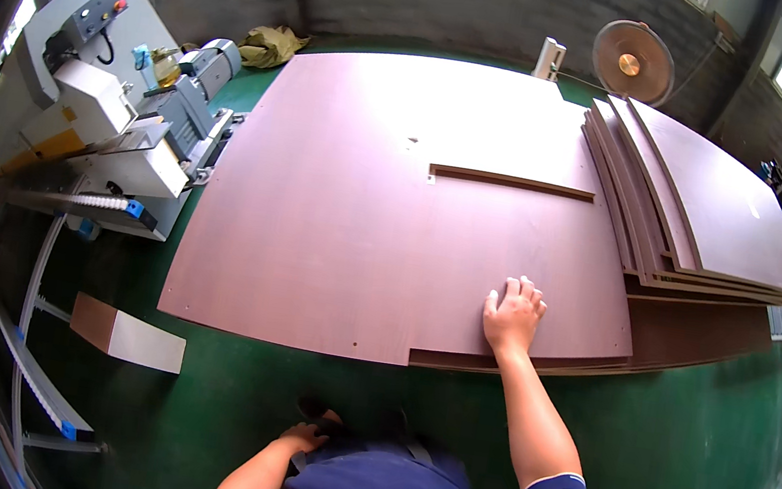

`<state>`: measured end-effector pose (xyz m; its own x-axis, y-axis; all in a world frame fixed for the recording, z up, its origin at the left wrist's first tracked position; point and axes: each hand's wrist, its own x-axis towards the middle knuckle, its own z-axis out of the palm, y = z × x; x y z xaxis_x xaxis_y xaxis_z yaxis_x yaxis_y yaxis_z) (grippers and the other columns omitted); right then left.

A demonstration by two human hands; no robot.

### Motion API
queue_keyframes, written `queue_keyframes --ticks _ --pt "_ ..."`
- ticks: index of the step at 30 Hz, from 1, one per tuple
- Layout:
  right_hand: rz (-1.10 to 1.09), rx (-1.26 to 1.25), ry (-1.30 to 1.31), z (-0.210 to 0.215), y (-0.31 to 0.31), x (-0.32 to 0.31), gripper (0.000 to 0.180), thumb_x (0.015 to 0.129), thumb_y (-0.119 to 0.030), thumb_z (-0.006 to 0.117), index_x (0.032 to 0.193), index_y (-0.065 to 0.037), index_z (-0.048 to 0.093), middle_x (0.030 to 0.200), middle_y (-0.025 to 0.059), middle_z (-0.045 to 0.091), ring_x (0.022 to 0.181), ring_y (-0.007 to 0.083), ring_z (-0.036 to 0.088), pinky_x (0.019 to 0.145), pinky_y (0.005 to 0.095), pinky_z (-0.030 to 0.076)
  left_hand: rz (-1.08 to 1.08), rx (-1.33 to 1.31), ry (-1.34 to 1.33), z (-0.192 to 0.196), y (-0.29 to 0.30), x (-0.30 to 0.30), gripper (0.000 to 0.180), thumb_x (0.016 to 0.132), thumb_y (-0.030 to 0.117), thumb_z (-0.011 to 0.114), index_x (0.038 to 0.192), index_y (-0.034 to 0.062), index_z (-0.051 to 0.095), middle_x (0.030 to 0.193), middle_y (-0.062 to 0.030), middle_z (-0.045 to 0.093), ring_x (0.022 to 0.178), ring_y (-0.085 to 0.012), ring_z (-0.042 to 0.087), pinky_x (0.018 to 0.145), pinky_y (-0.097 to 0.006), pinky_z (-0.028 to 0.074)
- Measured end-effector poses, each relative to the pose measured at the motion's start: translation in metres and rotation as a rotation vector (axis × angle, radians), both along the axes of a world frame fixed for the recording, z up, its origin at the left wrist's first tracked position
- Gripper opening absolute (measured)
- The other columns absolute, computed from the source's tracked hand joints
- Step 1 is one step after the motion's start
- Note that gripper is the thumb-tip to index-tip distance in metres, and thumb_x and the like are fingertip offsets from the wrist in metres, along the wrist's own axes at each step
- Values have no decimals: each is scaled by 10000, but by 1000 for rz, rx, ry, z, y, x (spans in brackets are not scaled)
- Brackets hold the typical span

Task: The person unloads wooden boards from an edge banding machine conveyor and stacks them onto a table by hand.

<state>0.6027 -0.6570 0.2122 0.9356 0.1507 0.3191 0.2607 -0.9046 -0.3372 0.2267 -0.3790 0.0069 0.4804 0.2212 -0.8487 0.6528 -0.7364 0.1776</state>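
My right hand (513, 319) lies on the near right part of a large reddish-brown panel (316, 203), its fingers stretched out and holding nothing. The panel's surface has a long narrow slot (511, 183) and a few small holes. Low by my waist, my left hand (307, 436) rests against my dark blue clothing with its fingers loosely extended. I see nothing in it, though its fingertips are small and partly in shade. Under my right hand, the edge of another board shows along the near right side.
A leaning stack of brown panels (721, 198) stands on the right. To the left are a grey machine (91, 88), a metal roller frame (30, 322) and a box-shaped block (144, 339) on the green floor. A round fan (654, 76) stands at the back.
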Motion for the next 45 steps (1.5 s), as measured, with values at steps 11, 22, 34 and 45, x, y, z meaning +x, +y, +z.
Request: queue_keyframes --ticks 11,22,34,45 --pt "37 -41 -76 -17 17 8 389 846 -306 562 1119 -30 590 1244 183 535 1198 341 450 1026 458 325 236 105 -227 45 28 -7 294 834 272 604 1039 63 624 1068 -170 652 1046 -345 608 882 -453 485" --pt "-13 -115 6 16 -8 -15 412 848 -468 572 1051 -120 661 1102 137 628 1059 344 538 920 545 376 785 187 -339 63 91 -36 309 883 317 531 1094 143 676 1128 -115 651 1094 -312 594 884 -442 490" --pt "466 148 -562 -49 56 130 260 907 -277 548 1052 -93 662 652 77 614 520 238 557 463 394 456 1254 156 -268 22 133 -109 435 917 448 469 1084 106 678 1157 -148 637 1116 -340 576 915 -453 463" --pt "520 -223 -85 -134 185 221 545 946 -140 371 1479 -107 262 858 87 648 665 246 600 618 410 520 1336 134 -497 6 199 -141 222 854 223 529 954 89 676 1016 -184 661 993 -361 616 818 -463 490"
